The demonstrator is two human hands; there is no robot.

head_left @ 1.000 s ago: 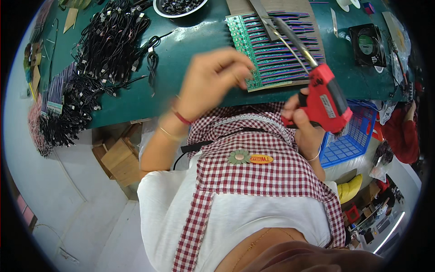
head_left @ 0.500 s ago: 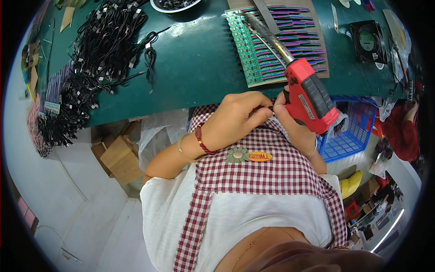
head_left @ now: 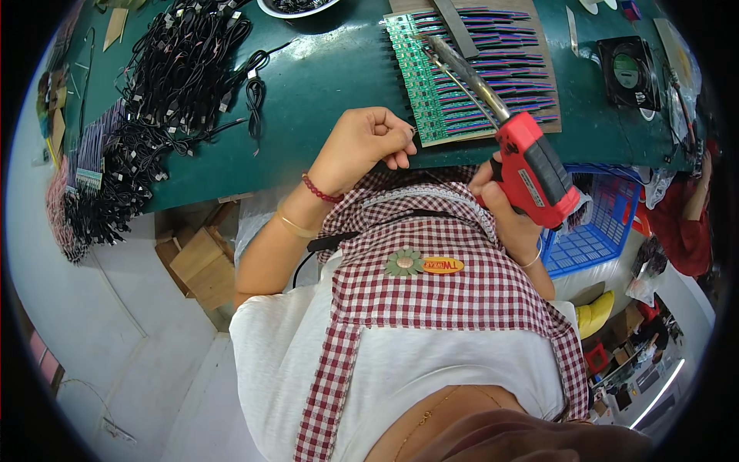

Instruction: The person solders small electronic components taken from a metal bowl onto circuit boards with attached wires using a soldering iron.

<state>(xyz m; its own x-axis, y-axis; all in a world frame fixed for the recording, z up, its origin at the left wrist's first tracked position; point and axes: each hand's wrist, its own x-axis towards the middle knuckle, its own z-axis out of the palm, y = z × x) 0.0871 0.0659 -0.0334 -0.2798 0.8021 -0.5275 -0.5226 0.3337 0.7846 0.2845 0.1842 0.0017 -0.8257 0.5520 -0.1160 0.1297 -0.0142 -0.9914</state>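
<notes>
My right hand (head_left: 502, 202) is wrapped round the grip of a red and black soldering gun (head_left: 539, 171). Its metal barrel slants up and left, with the tip over the left part of the green circuit boards (head_left: 416, 81). Colored wires (head_left: 500, 73) run rightward from these boards in rows. Beside the boards' lower left corner, my left hand (head_left: 373, 146) is closed in a pinch on the end of a thin black cable, mostly hidden by the fingers. Thin bare wire seems to show at its fingertips. Across my checked apron lies a stretch of black cable (head_left: 331, 242).
Piles of black cables (head_left: 188, 69) cover the table's left side. A white bowl (head_left: 299, 9) stands at the far edge of view. A metal bar (head_left: 456, 29) lies on the boards. A black fan (head_left: 627, 73) is at right; a blue basket (head_left: 589, 239) sits below the table edge.
My left hand has moved up and left, away from my right hand, to beside the boards. The soldering gun has shifted slightly down and right. The black cable on my apron has come into view.
</notes>
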